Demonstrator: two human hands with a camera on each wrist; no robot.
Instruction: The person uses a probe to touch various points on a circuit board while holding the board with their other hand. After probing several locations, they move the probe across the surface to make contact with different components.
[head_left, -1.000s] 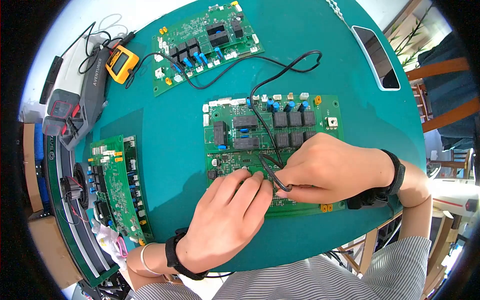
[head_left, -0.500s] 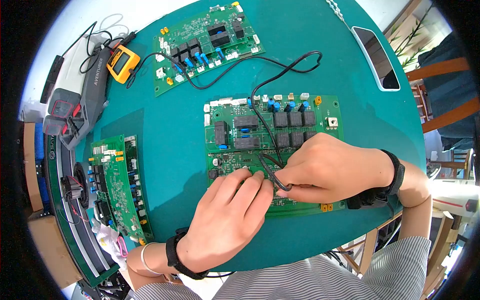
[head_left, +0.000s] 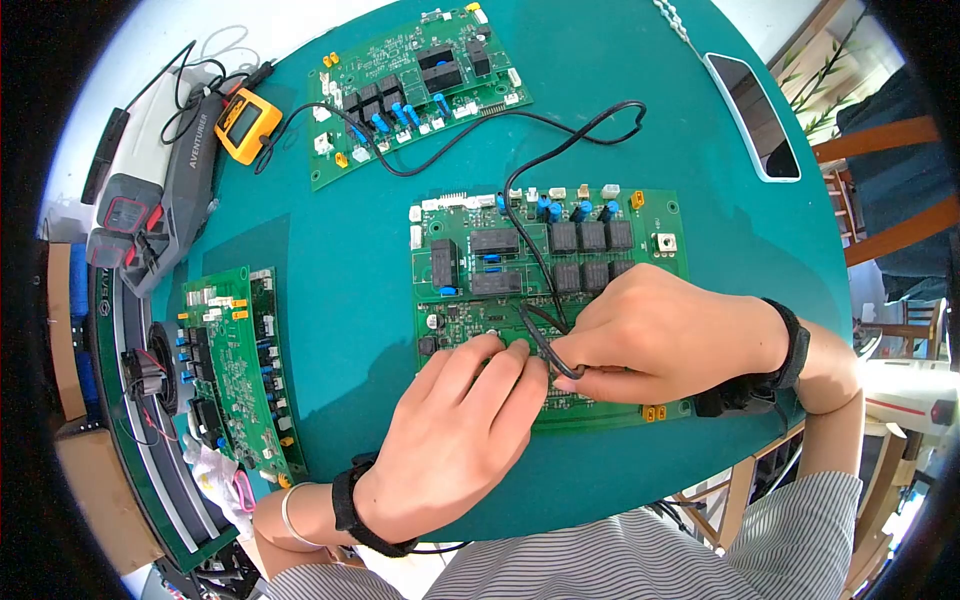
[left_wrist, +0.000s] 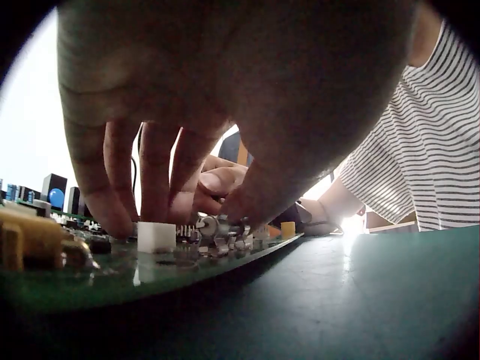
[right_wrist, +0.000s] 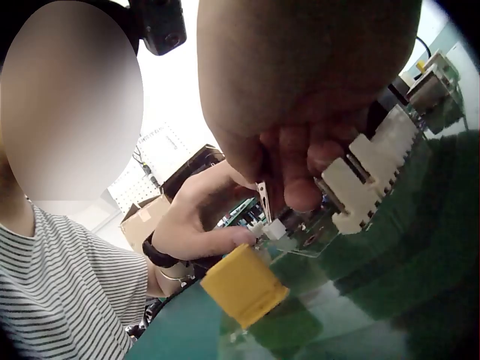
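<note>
A green circuit board (head_left: 470, 315) lies under both hands. My left hand (head_left: 450, 440) spreads over its near part, fingers bent slightly and tips touching the board beside a white connector (left_wrist: 156, 237) in the left wrist view. Close to those fingertips, my right hand (head_left: 665, 340) pinches the end of a black cable (head_left: 514, 205), which loops over the board. A thin metal piece (right_wrist: 263, 201) shows at the right fingertips in the right wrist view; its tip's exact contact cannot be told. The cable leads back to a yellow meter (head_left: 248, 126).
Another green board (head_left: 345, 75) lies at the back, with the cable crossing its near edge. More boards (head_left: 235, 380) stand at the left. A phone (head_left: 752, 115) lies at the back right. Left of the table are a grey tool case (head_left: 190, 160) and a cardboard box (head_left: 110, 490).
</note>
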